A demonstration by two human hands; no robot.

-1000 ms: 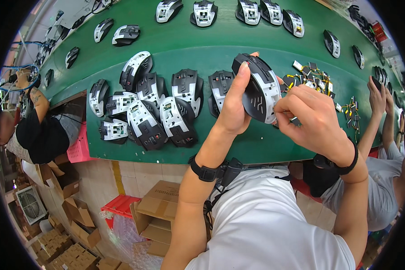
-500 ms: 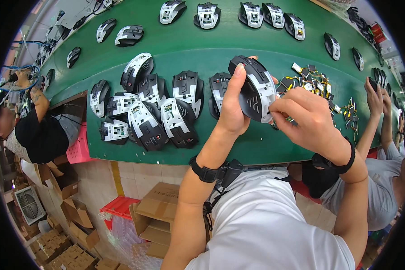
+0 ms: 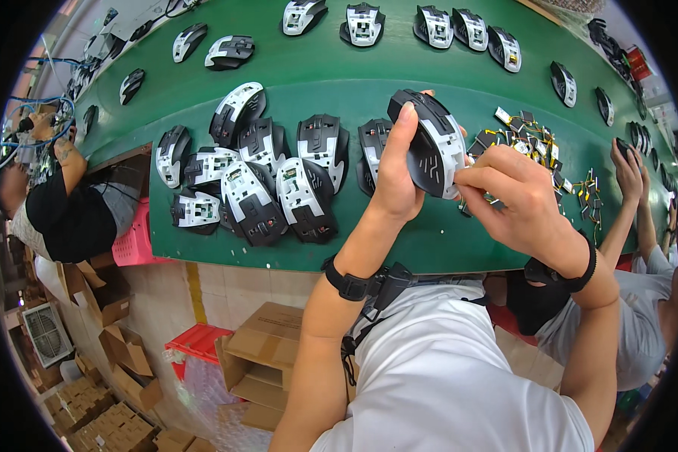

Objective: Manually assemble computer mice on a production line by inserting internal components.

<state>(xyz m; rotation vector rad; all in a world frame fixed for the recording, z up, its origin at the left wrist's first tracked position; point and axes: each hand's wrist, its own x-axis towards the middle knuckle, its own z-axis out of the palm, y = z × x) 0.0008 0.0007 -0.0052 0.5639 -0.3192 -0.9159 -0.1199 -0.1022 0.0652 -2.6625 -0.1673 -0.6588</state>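
Note:
A black and silver computer mouse [image 3: 438,151] is gripped in my left hand [image 3: 398,167], tilted on its side above the green table, thumb across its dark top. My right hand [image 3: 514,188] is closed in a pinch at the near right edge of that mouse; whatever sits between its fingertips is too small to tell. Just left of my left hand another mouse [image 3: 371,149] lies on the table, partly hidden. Behind and beside my right hand spreads a heap of small battery packs with thin wires [image 3: 521,135].
Several open mice [image 3: 255,203] cluster on the left of the green table [image 3: 399,252]. More mice [image 3: 364,26] stand along the raised far strip. A co-worker's hands [image 3: 630,172] hold a mouse at right; another person [image 3: 71,203] sits left. Cardboard boxes [image 3: 267,339] stand below the table edge.
The whole view has shifted slightly, so the table and its mice appear a little farther right. My hands keep nearly the same hold on the mouse, the right still pinching at its edge.

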